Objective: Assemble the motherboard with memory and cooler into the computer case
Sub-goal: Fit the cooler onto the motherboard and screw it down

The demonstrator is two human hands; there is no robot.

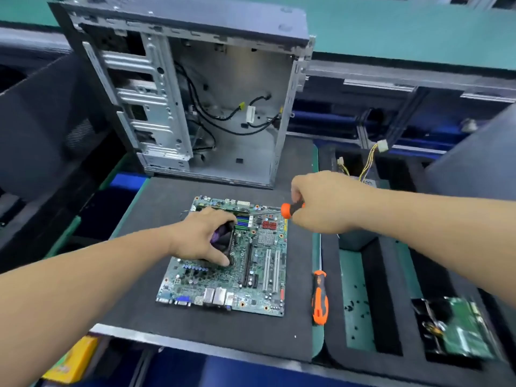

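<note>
A green motherboard lies flat on the black mat in front of the computer case, which stands with its side off and loose black cables inside. My left hand grips the black cooler with a purple fan that sits on the board's left half. My right hand holds an orange and black screwdriver, whose metal shaft points left over the board's far edge. Green and blue memory slots show just right of the cooler.
A second orange and black screwdriver lies on the mat right of the board. Farther right, a green tray floor holds several small black screws and another circuit board. Yellow and black wires rise behind my right hand.
</note>
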